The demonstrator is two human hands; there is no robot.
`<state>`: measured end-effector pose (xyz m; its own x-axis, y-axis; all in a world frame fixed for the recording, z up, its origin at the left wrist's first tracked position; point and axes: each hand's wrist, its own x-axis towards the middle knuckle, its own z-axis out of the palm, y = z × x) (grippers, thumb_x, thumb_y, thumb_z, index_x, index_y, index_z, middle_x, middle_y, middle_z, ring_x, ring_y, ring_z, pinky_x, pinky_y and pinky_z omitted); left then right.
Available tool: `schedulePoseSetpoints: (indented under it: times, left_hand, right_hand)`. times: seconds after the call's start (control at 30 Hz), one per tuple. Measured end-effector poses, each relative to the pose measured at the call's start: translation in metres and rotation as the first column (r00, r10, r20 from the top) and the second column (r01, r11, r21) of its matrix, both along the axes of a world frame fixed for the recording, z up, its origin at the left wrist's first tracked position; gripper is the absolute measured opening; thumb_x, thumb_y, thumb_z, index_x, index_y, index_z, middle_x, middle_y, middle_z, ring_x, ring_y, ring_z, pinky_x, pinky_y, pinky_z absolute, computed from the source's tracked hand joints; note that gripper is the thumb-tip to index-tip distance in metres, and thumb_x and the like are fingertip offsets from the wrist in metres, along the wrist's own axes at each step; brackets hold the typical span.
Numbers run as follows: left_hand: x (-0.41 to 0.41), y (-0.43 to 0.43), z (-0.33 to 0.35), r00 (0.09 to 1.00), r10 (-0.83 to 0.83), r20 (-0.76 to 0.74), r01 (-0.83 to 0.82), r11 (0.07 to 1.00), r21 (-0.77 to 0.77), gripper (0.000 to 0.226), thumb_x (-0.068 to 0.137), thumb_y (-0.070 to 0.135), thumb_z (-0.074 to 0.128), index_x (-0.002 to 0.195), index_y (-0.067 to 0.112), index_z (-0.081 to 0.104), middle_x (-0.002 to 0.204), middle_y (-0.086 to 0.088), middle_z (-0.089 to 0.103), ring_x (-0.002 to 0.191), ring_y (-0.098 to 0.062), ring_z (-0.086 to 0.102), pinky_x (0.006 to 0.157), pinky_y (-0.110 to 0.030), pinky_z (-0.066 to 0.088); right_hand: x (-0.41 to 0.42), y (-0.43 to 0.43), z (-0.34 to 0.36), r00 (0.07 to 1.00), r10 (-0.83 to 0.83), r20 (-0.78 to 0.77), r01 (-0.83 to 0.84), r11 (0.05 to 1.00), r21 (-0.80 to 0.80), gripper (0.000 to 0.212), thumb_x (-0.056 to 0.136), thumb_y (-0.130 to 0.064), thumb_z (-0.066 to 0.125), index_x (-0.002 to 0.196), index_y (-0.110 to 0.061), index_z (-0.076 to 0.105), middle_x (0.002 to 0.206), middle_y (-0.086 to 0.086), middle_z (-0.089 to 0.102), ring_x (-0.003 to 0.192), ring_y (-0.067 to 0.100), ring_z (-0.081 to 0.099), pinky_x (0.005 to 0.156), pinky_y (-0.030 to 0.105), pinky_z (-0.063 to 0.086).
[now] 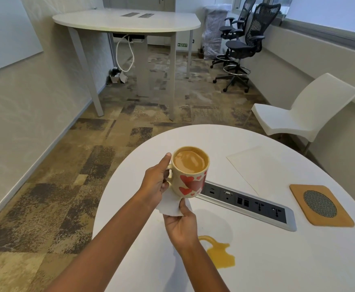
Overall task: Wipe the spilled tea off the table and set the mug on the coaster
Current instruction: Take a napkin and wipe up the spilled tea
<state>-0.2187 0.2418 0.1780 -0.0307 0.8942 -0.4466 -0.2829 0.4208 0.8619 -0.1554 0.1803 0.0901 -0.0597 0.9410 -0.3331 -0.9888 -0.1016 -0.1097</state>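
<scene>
Beside left hand [154,182] fingers, curled through its handle: mug [190,175] aloft; right hand [180,226] pinches tissue [170,204] beneath. Behind those fingers, spill [220,256] unwiped; coaster [298,197] well right, bare.

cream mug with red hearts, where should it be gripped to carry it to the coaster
By its loop handle, from the left, as the left hand grips it now. The cream mug with red hearts is upright and nearly full of tea, so a handle grip keeps it level; the right hand pinches a white tissue beneath it.
</scene>
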Motion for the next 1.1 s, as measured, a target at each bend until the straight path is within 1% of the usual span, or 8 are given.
schedulePoseSetpoints:
  times: [0.13, 0.23, 0.37, 0.7, 0.87, 0.93, 1.0, 1.1]
  left_hand:
    - [-0.008, 0.002, -0.001, 1.0, 0.011, -0.029, -0.01, 1.0, 0.02, 0.042, 0.087, 0.037, 0.059, 0.052, 0.02, 0.045, 0.047, 0.003, 0.033, 0.035, -0.007, 0.023, 0.028, -0.008, 0.022]
    - [-0.015, 0.003, -0.002, 1.0, 0.008, -0.022, -0.008, 1.0, 0.009, 0.042, 0.087, 0.038, 0.059, 0.051, 0.02, 0.044, 0.032, 0.01, 0.034, 0.028, -0.004, 0.023, 0.027, -0.008, 0.021]
    - [-0.022, 0.004, -0.007, 0.999, -0.017, -0.038, 0.017, 1.0, -0.016, 0.044, 0.086, 0.04, 0.059, 0.05, 0.02, 0.044, 0.029, 0.012, 0.033, 0.041, -0.009, 0.021, 0.027, -0.008, 0.02]
    - [-0.023, 0.002, -0.011, 0.994, -0.108, 0.004, 0.108, 0.993, -0.037, 0.042, 0.085, 0.041, 0.06, 0.049, 0.021, 0.051, 0.032, 0.011, 0.032, 0.033, -0.005, 0.023, 0.028, -0.011, 0.02]
    - [-0.017, -0.001, -0.01, 0.992, -0.123, 0.03, 0.124, 0.991, -0.051, 0.046, 0.084, 0.041, 0.061, 0.045, 0.021, 0.047, 0.032, 0.01, 0.032, 0.033, -0.005, 0.023, 0.026, -0.011, 0.02]
    - [-0.014, -0.001, -0.009, 0.993, -0.112, 0.04, 0.114, 0.992, -0.05, 0.044, 0.085, 0.04, 0.061, 0.049, 0.019, 0.047, 0.031, 0.011, 0.033, 0.031, -0.004, 0.023, 0.026, -0.01, 0.02]
    - [-0.013, 0.0, -0.01, 0.994, -0.106, 0.037, 0.108, 0.993, -0.046, 0.041, 0.085, 0.038, 0.061, 0.052, 0.019, 0.046, 0.029, 0.011, 0.033, 0.027, -0.003, 0.023, 0.026, -0.01, 0.021]
    - [-0.013, 0.001, -0.013, 0.994, -0.103, 0.022, 0.104, 0.993, -0.048, 0.041, 0.087, 0.037, 0.059, 0.054, 0.019, 0.043, 0.028, 0.011, 0.032, 0.025, -0.003, 0.022, 0.027, -0.009, 0.02]
  right_hand:
    - [0.021, -0.009, -0.002, 0.986, 0.117, 0.121, -0.111, 0.992, -0.057, 0.026, 0.096, -0.008, 0.035, 0.113, -0.003, 0.054, 0.097, 0.02, 0.072, 0.087, 0.032, 0.07, 0.077, 0.047, 0.056]
    - [0.041, -0.012, -0.001, 0.96, 0.182, 0.214, -0.166, 0.982, -0.092, 0.026, 0.095, -0.004, 0.036, 0.105, 0.0, 0.059, 0.09, 0.019, 0.074, 0.079, 0.03, 0.073, 0.07, 0.043, 0.058]
    - [0.067, -0.014, 0.006, 0.892, 0.262, 0.369, -0.225, 0.964, -0.141, 0.025, 0.093, 0.0, 0.038, 0.109, 0.002, 0.057, 0.092, 0.02, 0.072, 0.077, 0.03, 0.072, 0.071, 0.045, 0.058]
    - [0.092, 0.007, 0.007, 0.851, 0.215, 0.479, -0.146, 0.973, -0.177, 0.021, 0.095, -0.004, 0.04, 0.102, 0.0, 0.059, 0.081, 0.015, 0.075, 0.073, 0.026, 0.072, 0.06, 0.038, 0.061]
    - [0.072, 0.02, 0.0, 0.889, 0.248, 0.384, -0.195, 0.966, -0.17, 0.045, 0.093, -0.014, 0.04, 0.135, 0.004, 0.039, 0.131, 0.028, 0.051, 0.125, 0.042, 0.045, 0.105, 0.053, 0.04]
    - [0.06, 0.021, 0.005, 0.91, 0.235, 0.342, -0.197, 0.97, -0.143, 0.052, 0.086, -0.01, 0.052, 0.135, 0.004, 0.039, 0.121, 0.027, 0.059, 0.117, 0.039, 0.053, 0.094, 0.046, 0.051]
    - [0.05, 0.021, 0.004, 0.941, 0.157, 0.301, -0.134, 0.986, -0.095, 0.084, 0.056, -0.011, 0.083, 0.13, 0.004, 0.045, 0.11, 0.024, 0.064, 0.099, 0.034, 0.064, 0.071, 0.038, 0.061]
    - [0.037, 0.021, -0.001, 0.967, 0.13, 0.219, -0.108, 0.988, -0.11, 0.089, 0.054, -0.005, 0.076, 0.134, 0.003, 0.04, 0.099, 0.023, 0.066, 0.076, 0.031, 0.072, 0.058, 0.033, 0.061]
